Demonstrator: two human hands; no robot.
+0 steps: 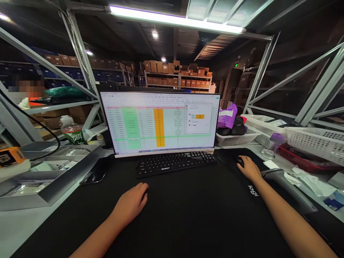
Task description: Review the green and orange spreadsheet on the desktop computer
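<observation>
My left hand (131, 201) rests on the black desk mat (188, 211), below the left end of a black keyboard (174, 163). Its fingers are loosely curled together, and nothing shows in them. To the right of the keyboard, my right hand (249, 168) lies over a black computer mouse (240, 162), which it partly hides. Behind the keyboard stands a monitor (172, 123) with a spreadsheet that has green and orange columns. A small chat-like window covers the sheet's right side. A grey handheld scanner (291, 190) lies beside my right forearm.
At left are a dark phone (94, 175), grey trays (51, 188), a green-labelled bottle (71, 130) and an orange tape measure (12, 156). White baskets (238, 138), purple bags (228, 116) and crumpled paper (311, 181) are at right. A person (30, 89) is behind the left rack.
</observation>
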